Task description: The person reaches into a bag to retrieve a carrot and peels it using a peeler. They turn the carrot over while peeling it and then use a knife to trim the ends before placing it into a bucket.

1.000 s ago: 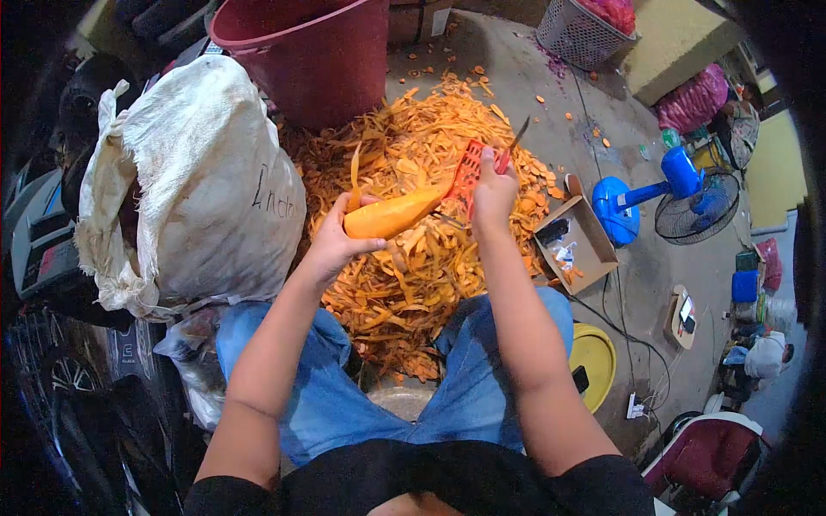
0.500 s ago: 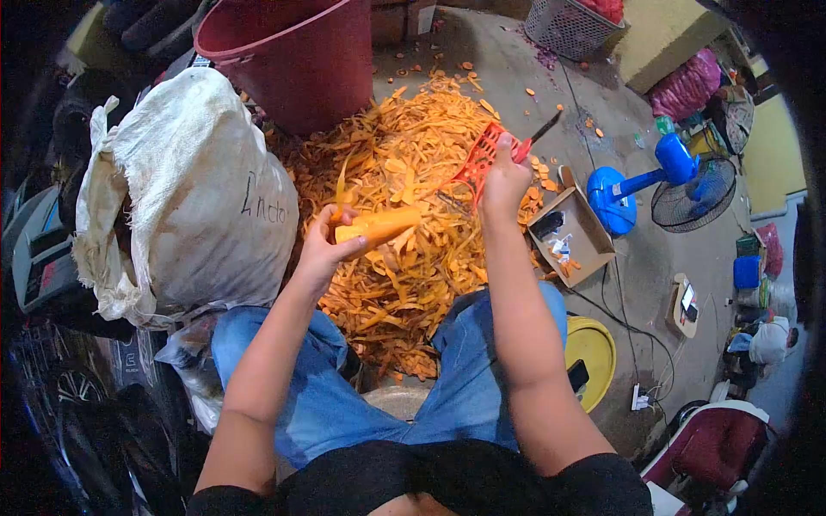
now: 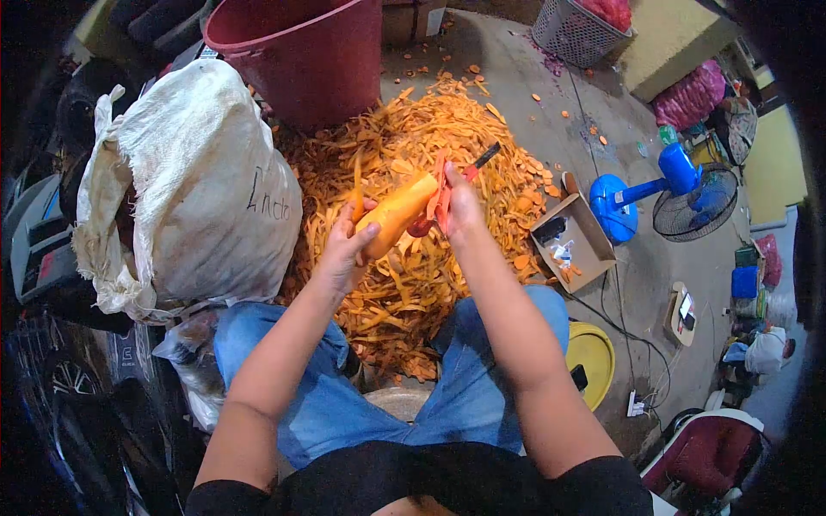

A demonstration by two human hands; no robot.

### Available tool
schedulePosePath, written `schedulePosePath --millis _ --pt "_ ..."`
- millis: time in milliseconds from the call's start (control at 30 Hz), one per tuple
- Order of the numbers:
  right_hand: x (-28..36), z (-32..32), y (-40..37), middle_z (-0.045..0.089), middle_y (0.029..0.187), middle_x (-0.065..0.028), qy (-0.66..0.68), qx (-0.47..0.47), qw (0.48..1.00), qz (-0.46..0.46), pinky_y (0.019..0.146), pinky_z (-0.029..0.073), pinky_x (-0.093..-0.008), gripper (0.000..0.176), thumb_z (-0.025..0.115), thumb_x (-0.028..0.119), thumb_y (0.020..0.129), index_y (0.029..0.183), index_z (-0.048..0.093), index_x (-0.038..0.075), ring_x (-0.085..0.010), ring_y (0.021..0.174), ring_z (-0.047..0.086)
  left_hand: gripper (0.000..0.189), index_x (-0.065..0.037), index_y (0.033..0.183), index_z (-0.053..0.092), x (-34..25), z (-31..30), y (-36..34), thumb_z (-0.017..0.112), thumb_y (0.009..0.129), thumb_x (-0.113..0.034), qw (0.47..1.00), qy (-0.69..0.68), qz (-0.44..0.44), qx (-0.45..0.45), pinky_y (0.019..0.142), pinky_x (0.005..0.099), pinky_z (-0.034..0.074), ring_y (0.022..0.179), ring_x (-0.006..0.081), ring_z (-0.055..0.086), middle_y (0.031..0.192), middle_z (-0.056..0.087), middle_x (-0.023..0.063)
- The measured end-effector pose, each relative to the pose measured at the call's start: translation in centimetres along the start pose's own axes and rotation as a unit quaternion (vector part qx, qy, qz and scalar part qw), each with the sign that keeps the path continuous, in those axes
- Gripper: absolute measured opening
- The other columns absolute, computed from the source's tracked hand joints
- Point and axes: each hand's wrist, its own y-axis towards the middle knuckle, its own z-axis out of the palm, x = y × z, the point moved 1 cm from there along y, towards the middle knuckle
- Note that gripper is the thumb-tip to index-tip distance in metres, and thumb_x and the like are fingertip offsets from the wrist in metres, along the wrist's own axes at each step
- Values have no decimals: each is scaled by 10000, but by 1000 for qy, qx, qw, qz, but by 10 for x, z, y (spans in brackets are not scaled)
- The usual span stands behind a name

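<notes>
My left hand (image 3: 344,249) is closed around the lower end of a smooth orange carrot (image 3: 397,217), which tilts up to the right. A thin orange strip (image 3: 357,185) sticks up beside those fingers. At the carrot's upper end, my right hand (image 3: 463,206) grips a red peeler (image 3: 441,193); a dark narrow piece juts out past the hand. Whether the peeler's edge touches the carrot is hard to make out. Beneath both hands spreads a large heap of orange peelings (image 3: 413,279).
A white woven sack (image 3: 202,189) stands at left, with a dark red tub (image 3: 301,64) behind the heap. To the right are a cardboard box (image 3: 594,236), a blue fan (image 3: 615,206), a yellow lid (image 3: 594,365) and cables on the floor. A person (image 3: 766,351) is far right.
My right hand has come down and left, bringing the red peeler to the carrot's end. My left hand has shifted slightly right and the carrot now tilts more steeply.
</notes>
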Motion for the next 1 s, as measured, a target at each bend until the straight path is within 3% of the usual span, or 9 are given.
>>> schedulePosePath --millis 167,333,533,600,633,733,867,933,1000 --pt "-14 6 -11 510 961 -91 64 95 978 174 742 401 -397 331 338 342 821 993 456 85 -231 885 485 273 -49 1030 367 -8 -2 7 413 760 -45 993 -103 47 -33 784 277 369 910 153 448 976 445 58" --pt "-27 16 -22 472 1049 -74 130 139 975 119 848 334 -385 362 330 343 821 1060 417 86 -227 979 435 331 -37 1111 336 -4 0 9 379 784 -61 989 63 124 -49 857 277 310 1007 166 383 1078 390 76" --pt "-28 10 -15 472 1047 -70 125 121 981 91 842 339 -395 335 332 308 828 1067 402 83 -231 972 439 499 -39 1196 238 -20 -26 22 337 818 -349 994 2 -64 -90 919 339 220 1115 242 267 1212 256 158" --pt "-25 11 -16 476 1034 -82 115 90 984 99 821 363 -390 296 349 275 828 1040 413 78 -231 960 449 581 -29 1186 253 -11 -52 33 294 797 -458 784 548 65 -283 940 358 162 1143 273 207 1224 217 183" --pt "-26 12 -15 476 1034 -82 115 93 984 99 821 363 -390 296 349 275 828 1040 413 78 -231 960 449 540 -33 1153 306 -71 1 20 296 803 -443 914 281 -115 -269 892 370 273 1086 279 313 1177 308 169" --pt "-32 15 -17 502 973 -88 108 86 988 76 765 401 -348 257 385 241 822 989 435 51 -206 885 492 492 -42 1117 345 -11 -5 16 291 811 -424 988 7 -157 -7 770 364 406 954 258 452 1070 427 145" --pt "-19 20 -18 539 739 -49 -103 66 991 -60 601 404 -272 235 457 238 794 813 501 8 -128 656 512 444 -53 1082 389 2 -13 21 302 817 -399 978 -108 -175 35 725 367 439 871 222 508 1000 493 97" --pt "7 11 -14 502 601 -13 -360 -35 908 -213 488 357 -271 262 472 259 786 683 507 21 -102 520 449 448 -42 1063 394 9 -27 27 313 811 -404 978 -90 -189 -4 687 369 453 822 227 526 932 517 114" --pt "22 2 1 473 561 3 -308 -55 919 -239 453 327 -271 279 478 265 782 644 497 23 -91 480 406 451 -39 1042 405 5 -24 22 316 806 -412 975 -49 -214 36 644 350 464 772 227 541 861 536 120"
